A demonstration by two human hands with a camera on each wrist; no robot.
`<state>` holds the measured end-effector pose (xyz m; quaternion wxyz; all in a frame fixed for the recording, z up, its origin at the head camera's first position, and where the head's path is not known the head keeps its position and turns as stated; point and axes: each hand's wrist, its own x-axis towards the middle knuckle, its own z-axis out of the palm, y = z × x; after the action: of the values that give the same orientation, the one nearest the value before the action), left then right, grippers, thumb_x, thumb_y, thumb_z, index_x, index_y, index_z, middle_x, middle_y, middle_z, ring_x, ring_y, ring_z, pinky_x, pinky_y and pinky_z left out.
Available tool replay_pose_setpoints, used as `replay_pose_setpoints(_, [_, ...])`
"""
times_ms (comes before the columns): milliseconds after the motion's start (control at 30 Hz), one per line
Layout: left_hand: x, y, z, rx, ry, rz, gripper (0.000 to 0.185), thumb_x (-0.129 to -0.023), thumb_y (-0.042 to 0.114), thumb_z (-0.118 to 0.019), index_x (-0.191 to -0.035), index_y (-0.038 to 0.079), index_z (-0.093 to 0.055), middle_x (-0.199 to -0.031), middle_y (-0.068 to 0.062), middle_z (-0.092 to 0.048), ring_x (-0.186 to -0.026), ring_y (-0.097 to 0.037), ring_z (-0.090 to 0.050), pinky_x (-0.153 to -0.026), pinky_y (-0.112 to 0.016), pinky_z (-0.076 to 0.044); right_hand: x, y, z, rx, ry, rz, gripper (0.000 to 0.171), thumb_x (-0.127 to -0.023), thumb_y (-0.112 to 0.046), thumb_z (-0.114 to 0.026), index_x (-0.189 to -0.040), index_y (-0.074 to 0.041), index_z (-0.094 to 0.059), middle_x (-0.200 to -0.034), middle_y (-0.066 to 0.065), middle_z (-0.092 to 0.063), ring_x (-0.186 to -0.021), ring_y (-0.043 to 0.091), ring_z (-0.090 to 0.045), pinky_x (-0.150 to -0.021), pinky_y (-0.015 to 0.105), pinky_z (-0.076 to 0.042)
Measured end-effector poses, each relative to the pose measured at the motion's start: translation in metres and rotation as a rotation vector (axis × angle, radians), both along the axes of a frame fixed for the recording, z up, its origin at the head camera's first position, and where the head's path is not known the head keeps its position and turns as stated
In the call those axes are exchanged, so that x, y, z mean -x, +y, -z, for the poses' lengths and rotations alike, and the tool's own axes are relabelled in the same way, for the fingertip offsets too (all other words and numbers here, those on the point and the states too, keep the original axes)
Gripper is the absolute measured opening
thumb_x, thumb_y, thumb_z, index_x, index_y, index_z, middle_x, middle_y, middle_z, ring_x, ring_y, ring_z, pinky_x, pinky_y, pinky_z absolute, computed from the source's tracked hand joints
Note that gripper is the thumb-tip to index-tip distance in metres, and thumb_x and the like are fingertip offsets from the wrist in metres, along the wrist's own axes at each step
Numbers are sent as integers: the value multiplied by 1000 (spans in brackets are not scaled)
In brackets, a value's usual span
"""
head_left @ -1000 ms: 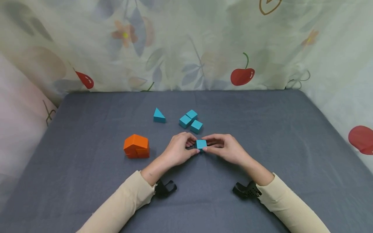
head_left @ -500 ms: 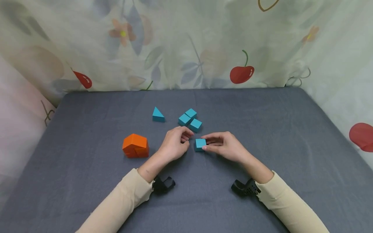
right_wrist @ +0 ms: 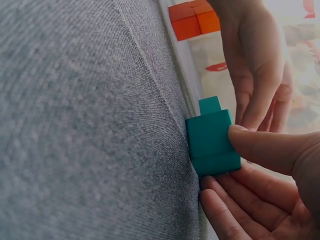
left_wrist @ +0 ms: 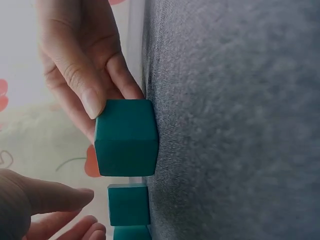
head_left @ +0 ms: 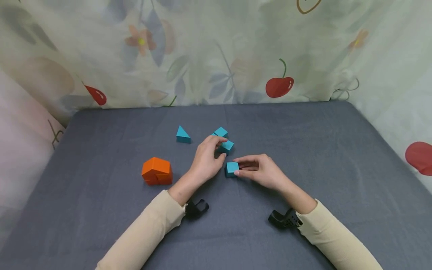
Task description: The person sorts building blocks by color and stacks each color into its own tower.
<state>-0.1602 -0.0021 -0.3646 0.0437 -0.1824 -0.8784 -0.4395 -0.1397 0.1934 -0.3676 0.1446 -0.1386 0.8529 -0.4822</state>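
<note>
"Where is the cube being handled?"

"That teal cube (head_left: 232,169) sits on the grey cloth-covered table (head_left: 243,243). The right hand (head_left: 262,171) pinches its right side between thumb and fingers."

"And the left hand (head_left: 206,160)?"

"It reaches farther out, its fingers moderately wide about the front cube (head_left: 227,146) of a small cluster. In the left wrist view a gap shows between thumb and cube, and I see nothing held. Whether a fingertip touches it, I cannot tell."

"What else is in that cluster?"

"A rear cube (head_left: 221,131), plus a third cube (head_left: 214,134) mostly hidden behind the left hand. A teal triangular prism (head_left: 183,135) lies apart, off to the left."

"So how much looks done?"

"The orange blocks (head_left: 157,171) stand tight together in a compact, peaked shape, left of both hands; I'd judge that part complete. Of the teal pieces, only the pinched one is set out in front. Nothing adjoins it, and three cubes and the prism remain apart from it, so I'd call the teal part barely begun."
</note>
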Motion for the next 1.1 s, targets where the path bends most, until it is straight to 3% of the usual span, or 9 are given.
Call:
replay_pose_setpoints(233, [7,6,-5,92,0,57,42,-92,-2,-59,-133,1,-53,-137,-17,-51,-132,-33,-44,-111,-43,-38,0,0,0,17,13,-14,39,-87,-17,-71,-123,-2,-64,-119,17,-66,-106,26,-66,-86,28,-57])
replay_pose_setpoints(467, [12,9,-6,206,-54,124,47,-93,-3,-55,-139,1,-47,-144,-17,-45,-137,-33,-38,-114,-43,-34,0,0,2,32,9,-15,39,-87,-16,-72,-123,-2,-64,-120,17,-65,-107,27,-66,-86,26,-56])
replay_pose_setpoints(600, [14,12,-6,239,-72,122,46,-93,-4,-54,-138,2,-48,-143,-17,-46,-137,-32,-38,-114,-43,-34,0,1,2,34,15,-20,39,-87,-16,-71,-123,-1,-64,-120,17,-65,-107,27,-66,-86,25,-56])
replay_pose_setpoints(833, [15,11,-4,276,-8,69,34,-91,-4,-57,-124,1,-61,-126,-16,-57,-122,-33,-49,-106,-41,-42,-1,0,1,34,11,-16,38,-88,-16,-71,-123,-1,-64,-120,18,-65,-108,27,-65,-86,26,-56])
replay_pose_setpoints(1100, [15,10,-4,278,-29,76,31,-91,-2,-61,-121,2,-62,-122,-16,-57,-123,-33,-49,-105,-42,-43,0,0,1,33,8,-7,39,-87,-16,-72,-123,-2,-64,-120,18,-65,-108,27,-65,-86,27,-57])
